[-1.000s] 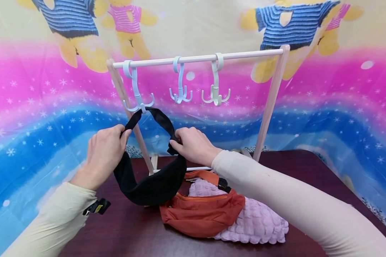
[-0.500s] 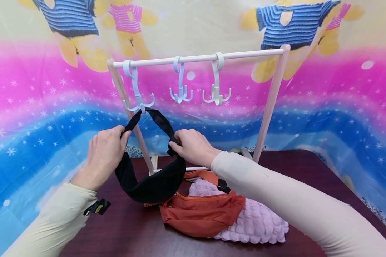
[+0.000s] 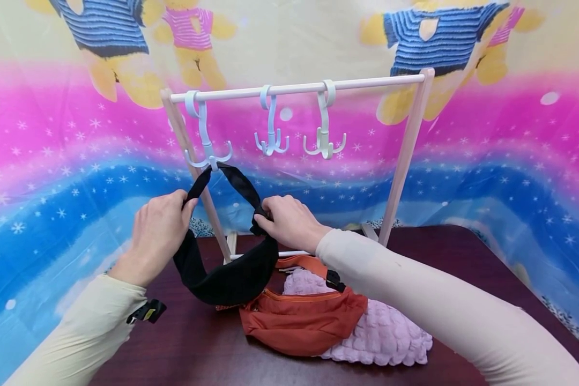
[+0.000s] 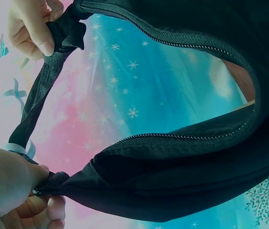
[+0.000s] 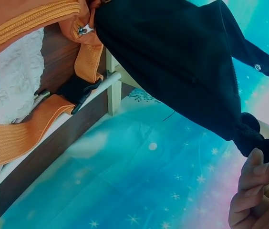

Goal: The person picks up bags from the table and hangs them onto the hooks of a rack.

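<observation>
A black waist bag (image 3: 231, 273) with a zipper hangs by its strap from the leftmost hook (image 3: 207, 153) of the rack. The top of the strap loops over the hook's front prong. My left hand (image 3: 156, 233) pinches the left side of the strap, where it joins the bag in the left wrist view. On the other side my right hand (image 3: 291, 222) pinches the strap near its black buckle or knot, which is partly hidden by the fingers. The bag's body sags below and between both hands, just above the table.
An orange-red waist bag (image 3: 304, 321) lies on a pink puckered fabric bag (image 3: 391, 338) on the dark table (image 3: 173, 348). Two more hooks, a blue one (image 3: 272, 139) and a pale green one (image 3: 324, 139), hang on the rack's white bar (image 3: 366, 83). A patterned backdrop stands behind.
Almost nothing differs. The black bag's lower edge has risen slightly, and both hands keep their hold on the strap in nearly the same place.
</observation>
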A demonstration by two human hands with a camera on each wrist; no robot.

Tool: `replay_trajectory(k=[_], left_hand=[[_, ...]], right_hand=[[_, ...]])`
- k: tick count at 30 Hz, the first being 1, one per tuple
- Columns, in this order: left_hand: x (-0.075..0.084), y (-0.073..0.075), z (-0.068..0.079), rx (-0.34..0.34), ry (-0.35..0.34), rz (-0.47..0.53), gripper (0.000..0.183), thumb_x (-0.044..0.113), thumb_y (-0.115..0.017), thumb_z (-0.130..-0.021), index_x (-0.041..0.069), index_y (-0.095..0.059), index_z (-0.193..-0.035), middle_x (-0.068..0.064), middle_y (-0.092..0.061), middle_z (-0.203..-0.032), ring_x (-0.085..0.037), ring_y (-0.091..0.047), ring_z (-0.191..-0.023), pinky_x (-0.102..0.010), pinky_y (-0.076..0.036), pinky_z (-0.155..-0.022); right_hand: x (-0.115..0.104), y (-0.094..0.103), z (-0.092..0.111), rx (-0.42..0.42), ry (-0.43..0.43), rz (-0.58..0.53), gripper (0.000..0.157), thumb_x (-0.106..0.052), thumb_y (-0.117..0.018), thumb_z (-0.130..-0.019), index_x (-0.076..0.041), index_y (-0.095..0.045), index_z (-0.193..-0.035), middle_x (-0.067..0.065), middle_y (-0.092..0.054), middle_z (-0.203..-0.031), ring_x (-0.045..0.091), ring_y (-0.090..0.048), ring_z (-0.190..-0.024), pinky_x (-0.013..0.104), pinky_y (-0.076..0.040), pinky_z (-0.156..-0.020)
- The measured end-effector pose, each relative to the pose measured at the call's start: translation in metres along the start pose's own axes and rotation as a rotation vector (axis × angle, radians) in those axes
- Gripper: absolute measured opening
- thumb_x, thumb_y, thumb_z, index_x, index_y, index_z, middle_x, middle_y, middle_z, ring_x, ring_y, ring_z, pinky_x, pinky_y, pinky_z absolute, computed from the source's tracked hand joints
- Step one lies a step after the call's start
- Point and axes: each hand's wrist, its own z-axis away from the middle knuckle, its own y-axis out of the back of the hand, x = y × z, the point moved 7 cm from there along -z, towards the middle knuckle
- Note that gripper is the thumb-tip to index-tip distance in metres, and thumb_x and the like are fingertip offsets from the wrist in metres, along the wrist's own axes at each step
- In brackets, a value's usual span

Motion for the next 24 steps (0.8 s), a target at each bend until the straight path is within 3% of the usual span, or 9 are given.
replay_trajectory(k=[24], left_hand=[[0.0017, -0.0065, 0.0029, -0.013, -0.005, 0.002, 0.029, 0.021, -0.063, -0.101, 0.005, -0.056, -0.077, -0.007, -0.049, -0.055, -0.024, -0.046, -0.049, -0.033, -0.029, -0.047]], right_hand=[[0.0004, -0.0068, 0.0014, 0.002, 0.014, 0.001, 0.028, -0.031, -0.059, -0.103, -0.013, -0.058, -0.082, 0.003, -0.049, -0.061, 0.017, -0.047, -0.052, 0.027, -0.027, -0.052]])
